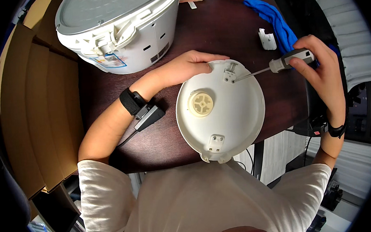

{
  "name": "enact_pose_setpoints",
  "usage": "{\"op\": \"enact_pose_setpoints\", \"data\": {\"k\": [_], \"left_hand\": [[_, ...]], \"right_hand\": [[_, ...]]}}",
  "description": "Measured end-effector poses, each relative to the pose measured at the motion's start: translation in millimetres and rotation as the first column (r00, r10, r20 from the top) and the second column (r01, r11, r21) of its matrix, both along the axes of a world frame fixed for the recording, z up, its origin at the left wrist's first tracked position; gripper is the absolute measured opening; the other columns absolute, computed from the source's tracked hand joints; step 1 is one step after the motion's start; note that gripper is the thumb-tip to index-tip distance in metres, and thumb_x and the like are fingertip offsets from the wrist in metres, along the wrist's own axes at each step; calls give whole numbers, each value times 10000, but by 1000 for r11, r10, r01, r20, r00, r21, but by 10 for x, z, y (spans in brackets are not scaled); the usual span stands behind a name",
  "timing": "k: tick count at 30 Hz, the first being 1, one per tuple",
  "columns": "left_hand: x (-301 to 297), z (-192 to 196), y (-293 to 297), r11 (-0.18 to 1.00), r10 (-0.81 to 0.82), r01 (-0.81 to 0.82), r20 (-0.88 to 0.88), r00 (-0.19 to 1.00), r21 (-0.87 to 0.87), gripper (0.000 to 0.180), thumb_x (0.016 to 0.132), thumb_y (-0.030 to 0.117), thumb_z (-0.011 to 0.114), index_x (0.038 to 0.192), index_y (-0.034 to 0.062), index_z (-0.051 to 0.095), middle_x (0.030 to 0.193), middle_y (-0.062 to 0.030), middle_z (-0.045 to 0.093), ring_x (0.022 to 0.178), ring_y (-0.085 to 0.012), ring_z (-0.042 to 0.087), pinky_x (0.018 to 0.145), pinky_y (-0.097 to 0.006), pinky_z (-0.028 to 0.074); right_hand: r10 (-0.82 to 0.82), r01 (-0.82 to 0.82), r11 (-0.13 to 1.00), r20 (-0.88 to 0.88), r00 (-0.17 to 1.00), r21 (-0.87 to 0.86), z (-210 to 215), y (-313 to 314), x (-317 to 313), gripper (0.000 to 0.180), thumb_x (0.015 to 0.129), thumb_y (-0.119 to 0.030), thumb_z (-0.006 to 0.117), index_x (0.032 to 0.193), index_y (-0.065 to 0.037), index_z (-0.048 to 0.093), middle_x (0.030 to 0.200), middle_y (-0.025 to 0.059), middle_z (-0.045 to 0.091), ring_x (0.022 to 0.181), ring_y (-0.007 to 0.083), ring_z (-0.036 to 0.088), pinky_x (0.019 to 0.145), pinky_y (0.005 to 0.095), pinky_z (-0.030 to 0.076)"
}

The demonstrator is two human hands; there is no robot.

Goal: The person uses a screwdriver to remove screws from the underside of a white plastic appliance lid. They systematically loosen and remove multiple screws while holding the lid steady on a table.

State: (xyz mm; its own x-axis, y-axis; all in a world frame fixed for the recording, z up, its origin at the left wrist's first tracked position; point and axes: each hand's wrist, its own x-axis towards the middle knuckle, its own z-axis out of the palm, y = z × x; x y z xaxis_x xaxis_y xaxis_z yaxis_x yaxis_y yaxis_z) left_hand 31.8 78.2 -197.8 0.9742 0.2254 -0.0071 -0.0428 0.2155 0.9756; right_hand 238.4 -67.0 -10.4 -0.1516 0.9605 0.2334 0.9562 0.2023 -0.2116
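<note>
Nearest you, the cotton-like folds of your pale shirt [198,199] lie below the white cover [235,109], a round, shallow plastic shell hanging over the near edge of the counter [214,30]. Its inside is smooth and lightly glossy, with a cream spoked hub [201,104] left of centre, a near bracket [216,142] by two rim tabs and a far bracket [229,75] with small screw holes. Your left hand [187,67] grips the far-left rim, thumb inside. Your right hand [323,66] is closed around the gray-and-white handle of a screwdriver [283,63], whose thin metal shaft reaches the far bracket (whether the tip sits in a screw, you cannot tell). Beyond, on the dark, reddish-brown, sheeny counter, lie a small white plastic piece [267,40] and a crumpled blue cloth [268,17]. Far left stands a white, latched appliance [160,33] with a gray lid; its blue-bordered label [109,61] carries fine print.
</note>
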Motion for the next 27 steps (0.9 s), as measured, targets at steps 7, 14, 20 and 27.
{"op": "enact_pose_setpoints", "data": {"k": [7, 14, 20, 27], "left_hand": [[1, -7, 2, 1000, 2, -2, -5, 1000, -22, 464, 834, 46, 435, 1289, 40, 523, 1130, -58, 635, 978, -92, 581, 880, -240, 450], [5, -31, 11, 1000, 1, -1, -3, 1000, -10, 467, 835, 44, 434, 1295, 44, 518, 1130, -56, 635, 976, -89, 582, 881, -237, 450], [10, -19, 9, 1000, -6, 6, 0, 1000, -7, 461, 840, 47, 440, 1294, 37, 516, 1139, -60, 631, 985, -96, 584, 892, -239, 448], [4, 12, -4, 1000, 3, -3, -25, 1000, -8, 455, 846, 46, 441, 1295, 43, 517, 1142, -60, 628, 973, -98, 586, 889, -242, 450]], "right_hand": [[-98, 98, 995, -20, 995, -32, -24, -31, 57, 225, 741, -127, 735, 741, -18, 538, 543, 43, 500, 439, 100, 424, 436, 244, 315], [-130, 140, 987, 120, 984, -78, 49, -67, 18, 290, 721, -179, 749, 674, -31, 504, 514, 65, 472, 383, 158, 367, 415, 276, 271], [-96, 131, 976, 198, 976, -171, 138, -29, -25, 287, 726, -191, 734, 713, -39, 491, 491, 91, 442, 420, 227, 425, 440, 319, 315], [-15, 50, 980, 184, 983, -190, 173, 44, -81, 302, 729, -150, 731, 881, -55, 488, 632, 100, 520, 542, 258, 514, 519, 347, 376]]}}
